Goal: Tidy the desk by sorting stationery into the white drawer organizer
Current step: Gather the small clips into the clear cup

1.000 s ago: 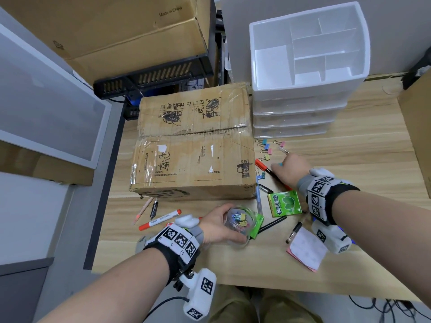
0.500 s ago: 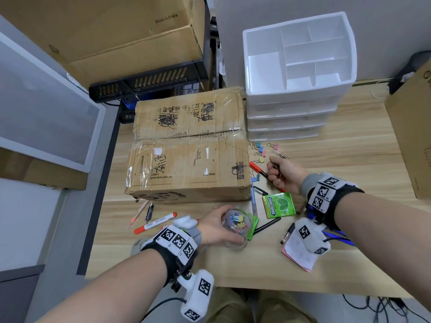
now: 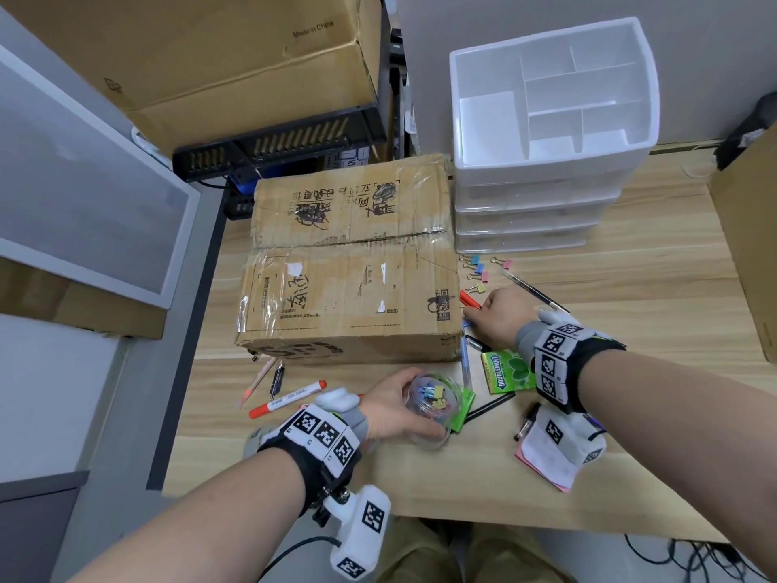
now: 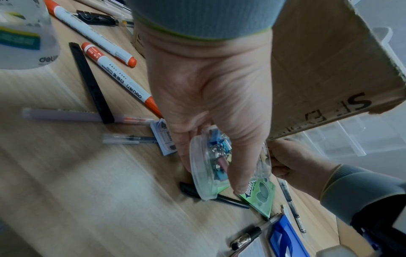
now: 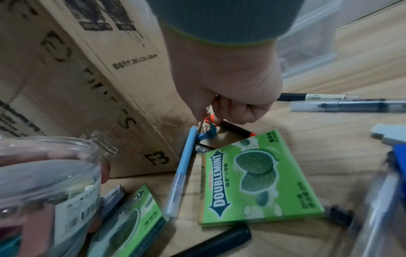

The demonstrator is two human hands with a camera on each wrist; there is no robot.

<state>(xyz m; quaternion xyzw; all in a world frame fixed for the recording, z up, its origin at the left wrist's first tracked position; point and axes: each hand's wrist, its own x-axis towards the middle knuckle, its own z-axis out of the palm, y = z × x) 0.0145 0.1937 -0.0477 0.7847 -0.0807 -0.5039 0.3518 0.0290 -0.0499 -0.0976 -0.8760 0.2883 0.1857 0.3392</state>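
My left hand (image 3: 391, 410) grips a clear plastic jar (image 3: 429, 408) (image 4: 208, 167) of coloured binder clips near the desk's front edge. My right hand (image 3: 494, 315) (image 5: 222, 104) is curled beside the cardboard box corner and pinches blue binder clips (image 5: 206, 133) by their wire handles, just above a light blue pen (image 5: 182, 167). More binder clips (image 3: 479, 269) lie loose in front of the white drawer organizer (image 3: 551, 132), whose top compartments are bare. A red marker (image 3: 469, 298) lies by my right fingers.
A large cardboard box (image 3: 353, 263) fills the desk's left-centre. Two green Doublemint packs (image 3: 506, 370) (image 5: 255, 179), pens, orange-capped markers (image 3: 288, 398), a black pen (image 3: 534, 290) and a pink notepad (image 3: 542, 460) lie scattered at the front. Another carton (image 3: 752, 254) stands at the right edge.
My right hand drew back from the loose clips toward the box corner and closed its fingers on some clips. The left hand kept holding the jar in place.
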